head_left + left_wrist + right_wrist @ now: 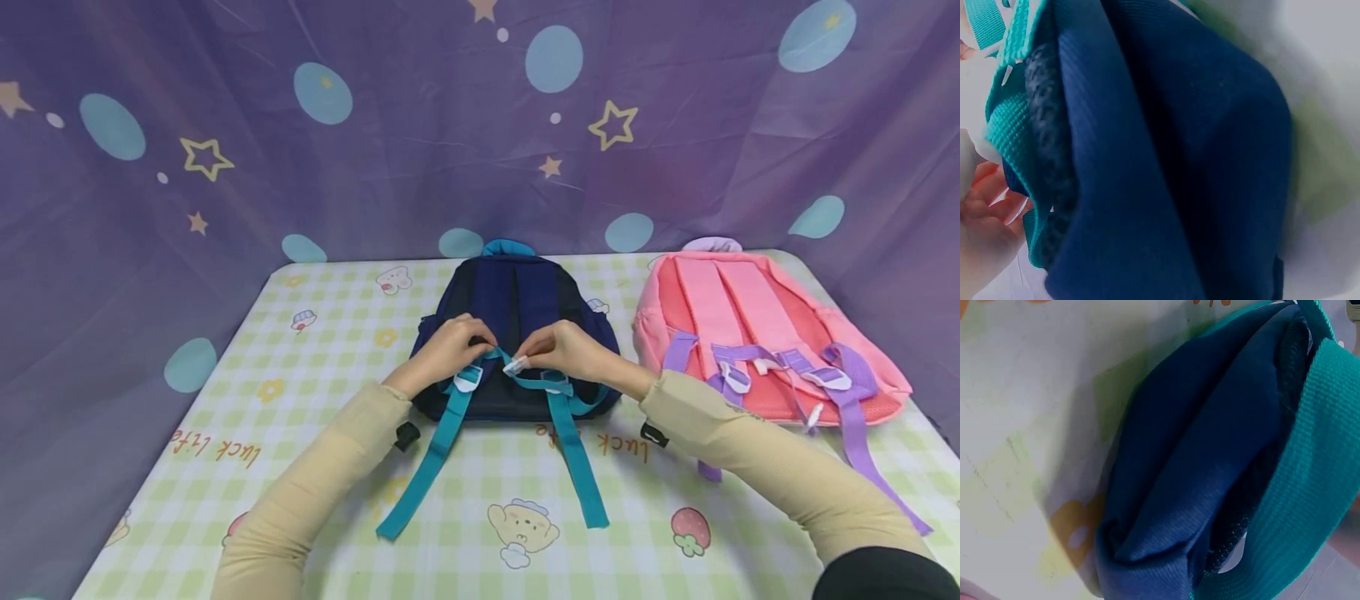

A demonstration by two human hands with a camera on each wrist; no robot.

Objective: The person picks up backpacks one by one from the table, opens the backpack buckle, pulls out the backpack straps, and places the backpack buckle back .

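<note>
A navy backpack (pixel 495 292) lies on the table with its shoulder straps facing up and its blue top handle (pixel 508 247) at the far end. Over its lower middle, my left hand (pixel 448 348) pinches a narrow teal strap between thumb and fingertips. Close beside it, my right hand (pixel 568 350) pinches a white buckle (pixel 515 366) on teal webbing. Two loose teal strap ends (pixel 431 475) hang toward me from white adjusters (pixel 467 379). In the right wrist view, wide teal webbing (pixel 1310 469) crosses the bag's side; the fingertips are hidden there.
A pink backpack (pixel 720 308) with purple straps (pixel 855 417) lies to the right, near my right forearm. The table wears a green checked cloth (pixel 337 375) with printed figures. Behind it hangs a purple curtain (pixel 450 150) with stars and ovals.
</note>
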